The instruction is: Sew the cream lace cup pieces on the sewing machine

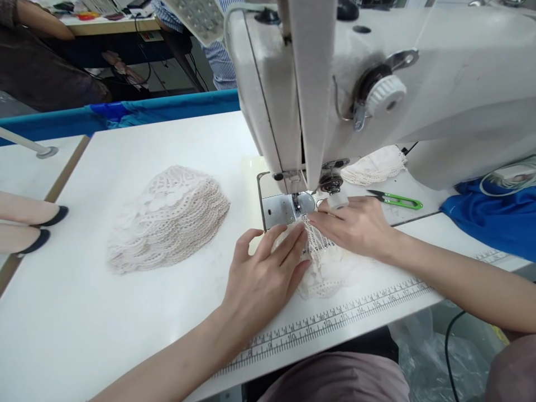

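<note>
A piece of cream openwork lace (pixel 320 240) lies under the sewing machine's presser foot (pixel 298 204) and drapes toward the table's front edge. My left hand (pixel 262 273) rests at its left side, fingers spread and fingertips pressing down close to the foot. From the right, my right hand (pixel 355 226) holds the lace just beside the needle area, its fingers together; its thumb is hidden. Left of the machine sits a stack of similar lace pieces (pixel 171 218), fanned with scalloped edges. More cream lace (pixel 374 166) lies behind the machine head.
Green-handled thread snips (pixel 397 201) lie right of my right hand, near blue cloth (pixel 496 215). The machine head (pixel 276 100) hangs over the work. A printed ruler (pixel 318 326) runs along the front edge. Two skin-toned, black-tipped objects (pixel 31 222) jut in from the left. Other people sit beyond.
</note>
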{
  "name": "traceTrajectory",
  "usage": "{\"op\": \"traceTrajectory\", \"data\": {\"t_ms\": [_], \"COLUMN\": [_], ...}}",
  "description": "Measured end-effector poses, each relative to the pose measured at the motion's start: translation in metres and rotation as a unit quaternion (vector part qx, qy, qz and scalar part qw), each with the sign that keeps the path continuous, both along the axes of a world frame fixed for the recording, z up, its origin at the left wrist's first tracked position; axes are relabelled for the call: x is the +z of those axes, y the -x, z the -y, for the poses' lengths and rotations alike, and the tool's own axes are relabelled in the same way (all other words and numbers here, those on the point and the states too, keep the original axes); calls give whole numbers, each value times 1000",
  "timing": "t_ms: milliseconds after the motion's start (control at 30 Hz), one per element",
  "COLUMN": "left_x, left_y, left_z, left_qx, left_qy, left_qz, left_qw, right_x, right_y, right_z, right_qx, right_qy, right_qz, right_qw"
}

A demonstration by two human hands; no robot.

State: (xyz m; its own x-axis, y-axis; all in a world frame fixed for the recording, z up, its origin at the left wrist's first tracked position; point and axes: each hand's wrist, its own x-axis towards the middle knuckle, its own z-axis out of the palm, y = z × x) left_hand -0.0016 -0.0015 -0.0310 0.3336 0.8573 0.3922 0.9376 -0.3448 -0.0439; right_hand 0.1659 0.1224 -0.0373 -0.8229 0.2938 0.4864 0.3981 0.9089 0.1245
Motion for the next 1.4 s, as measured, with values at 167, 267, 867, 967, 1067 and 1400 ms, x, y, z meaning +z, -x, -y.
{"op": "traceTrajectory", "data": {"t_ms": [167,267,867,967,1067,1400], "left_x": [-3,-5,-8,-9,-11,-8], "left_y": [5,5,6,5,5,5], "left_z": [-7,-8,-14,-14,-14,-13], "left_qx": [7,14,33,32,30,36], "left_qy": [-4,-10,-18,-21,-29,-28], "left_qz": [7,-7,7,11,17,-8], "left_qw": [1000,1000,999,999,999,999], "right_x": [-4,-6,-6,-5,-4,-5], "right_y": [0,2,5,5,5,5], "right_z": [7,5,-3,-4,-4,-3], "right_qx": [-7,-26,-47,-43,-40,-50], "right_qy": [-19,-18,-6,-4,5,10], "right_qz": [35,49,80,78,77,92], "right_qw": [999,998,996,996,996,994]}}
